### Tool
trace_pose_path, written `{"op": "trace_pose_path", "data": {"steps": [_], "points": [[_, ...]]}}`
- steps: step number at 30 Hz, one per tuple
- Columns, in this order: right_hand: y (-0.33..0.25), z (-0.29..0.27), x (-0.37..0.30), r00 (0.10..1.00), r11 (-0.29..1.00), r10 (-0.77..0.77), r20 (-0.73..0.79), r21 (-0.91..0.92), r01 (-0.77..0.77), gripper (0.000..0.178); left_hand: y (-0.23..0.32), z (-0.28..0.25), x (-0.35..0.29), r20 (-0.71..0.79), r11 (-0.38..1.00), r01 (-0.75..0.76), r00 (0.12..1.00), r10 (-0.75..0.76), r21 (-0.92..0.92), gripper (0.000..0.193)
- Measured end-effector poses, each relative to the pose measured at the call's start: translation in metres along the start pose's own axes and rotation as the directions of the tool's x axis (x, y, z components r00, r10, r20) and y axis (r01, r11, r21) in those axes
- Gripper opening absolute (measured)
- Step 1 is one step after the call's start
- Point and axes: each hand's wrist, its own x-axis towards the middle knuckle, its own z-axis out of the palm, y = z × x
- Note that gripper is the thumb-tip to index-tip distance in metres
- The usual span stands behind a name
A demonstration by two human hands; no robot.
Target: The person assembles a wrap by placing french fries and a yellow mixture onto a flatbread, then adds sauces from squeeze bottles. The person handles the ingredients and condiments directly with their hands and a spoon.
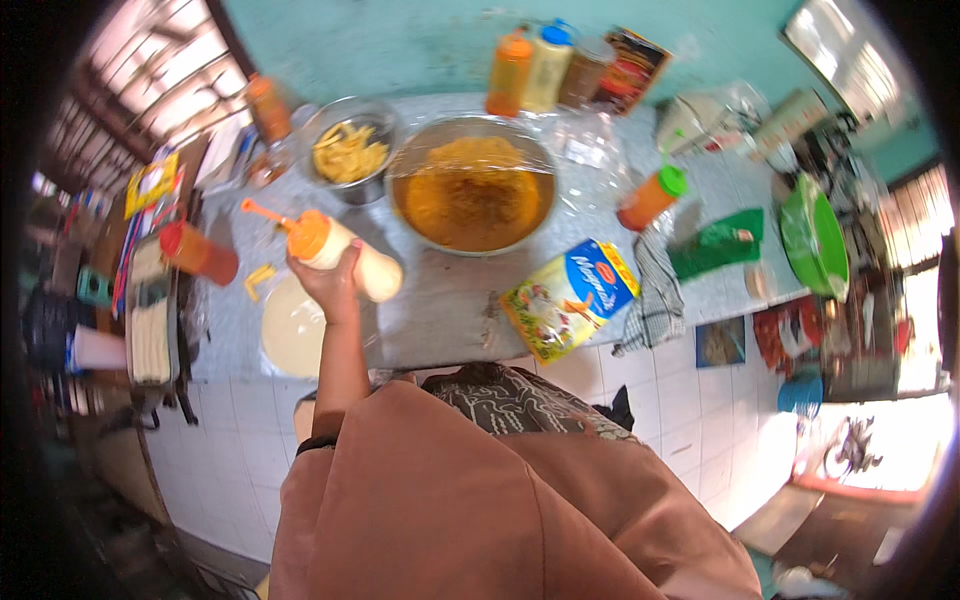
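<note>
My left hand [330, 285] is wrapped round a squeeze bottle [372, 270] of pale cream sauce. The bottle is tilted, its orange cap and nozzle toward the upper left, above the table. Below it lies a flat pale round [292, 325], perhaps a wrapper or a plate. Several yellow strips [258, 278] lie just left of that round. Behind the bottle stands a metal bowl [362, 188] with yellow cut pieces. A large basin [475, 250] of orange-brown food, partly under clear film, is to its right. My right hand is out of the picture.
A red-sauce bottle [200, 253] stands at the left. At the right are a yellow-blue packet [570, 298], a checked cloth [657, 290], a green-capped bottle [652, 198] and a green basin [815, 235]. More sauce bottles [510, 72] line the wall. The table's front edge [450, 360] runs before me.
</note>
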Motion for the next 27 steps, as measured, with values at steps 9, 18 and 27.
{"op": "trace_pose_path", "data": {"steps": [9, 18, 27], "points": [[-0.002, 0.06, -0.001, 0.968, 0.507, 0.224, 0.111, 0.835, -0.213, 0.033, -0.077, 0.032, 0.003, 0.198, 0.846, -0.328, 0.943, 0.268, 0.42, 0.114], [0.005, 0.083, 0.005, 0.958, 0.381, 0.261, 0.121, 0.899, -0.218, 0.031, -0.066, -0.026, -0.139, 0.777, 0.712, -0.523, 0.628, -0.049, 0.468, 0.085], [-0.012, 0.137, -0.017, 0.905, 0.149, 0.352, 0.239, 0.94, -0.306, 0.03, -0.084, 0.056, -0.172, 0.889, 0.776, -0.435, 0.261, -0.376, 0.456, 0.084]]}}
